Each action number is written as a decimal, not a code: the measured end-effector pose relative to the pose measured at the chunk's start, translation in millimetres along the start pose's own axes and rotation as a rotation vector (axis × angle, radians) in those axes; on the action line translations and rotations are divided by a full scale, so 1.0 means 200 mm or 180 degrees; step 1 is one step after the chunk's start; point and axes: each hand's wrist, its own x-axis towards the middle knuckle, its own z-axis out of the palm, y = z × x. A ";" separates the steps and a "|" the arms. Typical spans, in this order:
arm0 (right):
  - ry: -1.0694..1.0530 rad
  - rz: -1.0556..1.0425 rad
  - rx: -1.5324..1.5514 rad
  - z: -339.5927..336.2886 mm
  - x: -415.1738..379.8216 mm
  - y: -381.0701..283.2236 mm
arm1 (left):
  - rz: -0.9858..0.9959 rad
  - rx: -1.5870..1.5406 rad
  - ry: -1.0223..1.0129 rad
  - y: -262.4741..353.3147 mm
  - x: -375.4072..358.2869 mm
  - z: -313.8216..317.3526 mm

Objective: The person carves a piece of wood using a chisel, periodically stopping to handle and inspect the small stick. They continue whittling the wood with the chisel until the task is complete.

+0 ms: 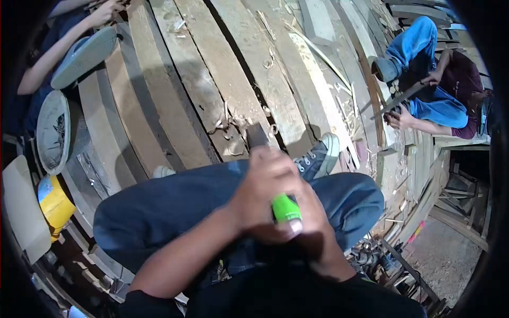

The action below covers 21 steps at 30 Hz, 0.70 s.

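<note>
Both hands are together at the centre, between the bent knees. My left hand (253, 199) is closed around a tool with a dark flat blade (256, 135) and a black handle end with a bright green band (287, 208). Pressed against it from the right, my right hand (313, 214) is also wrapped round the tool, its fingers partly hidden and blurred. The blade points away from the body, towards wooden planks (233, 69) with curled shavings (229, 123) near its tip. What the blade touches is unclear.
At the right, a co-worker (461, 79) in blue jeans holds a long blade (403, 98). Another person's arm (58, 47) is at the upper left, by a grey-green sandal (85, 57). A round bucket (53, 132) and a yellow container (54, 206) stand left.
</note>
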 end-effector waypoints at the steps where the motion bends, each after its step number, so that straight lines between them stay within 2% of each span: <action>1: -0.0147 0.0163 0.0221 -0.01 -0.01 -0.02 | -0.0144 -0.0039 0.0068 -0.03 0.02 -0.01; 2: -0.0270 0.0260 0.0452 -0.02 0.01 -0.03 | -0.0244 -0.0023 0.0125 -0.05 0.04 -0.04; 3: -0.0005 -0.0008 0.0461 0.02 -0.01 0.03 | -0.0258 0.0049 0.0056 -0.03 0.04 -0.02; 4: -0.0005 -0.0039 0.0460 0.02 0.01 0.02 | 0.0040 0.0410 0.0044 -0.02 0.02 0.03; 6: 0.0210 -0.0077 0.0189 0.04 0.03 0.02 | 0.0149 0.0225 0.0048 0.01 -0.01 0.03; 8: -0.0489 0.0261 -0.0077 0.00 0.05 0.03 | -0.0123 0.0094 0.0090 -0.05 0.02 0.01; 9: -0.0223 0.0475 0.0645 0.03 0.02 0.05 | -0.0278 0.0067 0.0140 -0.07 0.05 -0.02; 10: -0.0203 0.0470 0.0646 0.04 -0.01 0.05 | -0.0264 0.0066 0.0127 -0.05 0.04 -0.02; 12: 0.0242 -0.0233 0.0448 0.03 -0.01 0.05 | -0.0003 0.0042 -0.0003 0.01 0.03 0.01; 13: 0.0420 -0.0874 0.0057 0.03 0.01 0.05 | 0.0064 0.0017 0.0044 0.03 0.02 0.01; 14: 0.0418 -0.0815 0.0076 0.04 0.02 0.05 | 0.0019 -0.0020 0.0021 -0.01 0.02 0.01; 16: -0.0467 0.1095 0.0274 0.03 0.04 0.05 | -0.0344 0.0091 0.0339 -0.12 0.05 -0.01; 18: -0.0385 0.1138 0.0163 0.02 0.04 0.01 | -0.0328 0.0148 0.0252 -0.07 0.03 0.00; 20: 0.0122 -0.0545 0.0516 0.01 0.04 0.02 | -0.0208 0.0194 0.0189 -0.08 0.03 -0.02; 21: 0.0134 -0.0514 0.0516 0.02 0.04 0.03 | -0.0151 0.0176 0.0111 -0.08 0.01 -0.02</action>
